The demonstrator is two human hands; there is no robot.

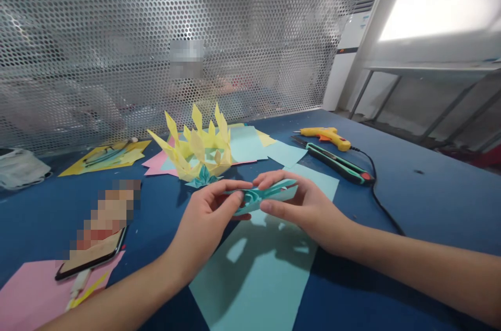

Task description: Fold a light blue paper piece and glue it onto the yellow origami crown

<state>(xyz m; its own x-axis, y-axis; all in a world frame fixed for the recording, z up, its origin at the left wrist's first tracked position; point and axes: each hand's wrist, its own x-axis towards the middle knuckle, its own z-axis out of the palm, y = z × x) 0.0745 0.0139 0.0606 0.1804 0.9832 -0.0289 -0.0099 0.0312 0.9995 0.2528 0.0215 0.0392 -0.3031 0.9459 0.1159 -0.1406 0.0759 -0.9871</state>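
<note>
A small folded piece of teal paper [276,192] is held up between both hands. My left hand [209,211] pinches its left end, thumb in front and fingers behind. At its right end, the thumb and fingers of my right hand [309,211] grip the folded layers. Curved folds show near my left thumb; the far side is hidden by fingers. Beneath lies a large sheet of teal paper [254,279], with the shadow of my hands on it. Just beyond my left hand stands a yellow folded-paper crown [199,148] with a teal paper ornament [204,177] at its front.
Left lie a phone [97,252] with a cable, pink paper [31,289], yellow paper [74,164] and a white cloth-like item [23,166]. A yellow glue gun [329,138] and a utility knife [340,164] lie right. A perforated metal panel [117,49] borders the blue table [422,205].
</note>
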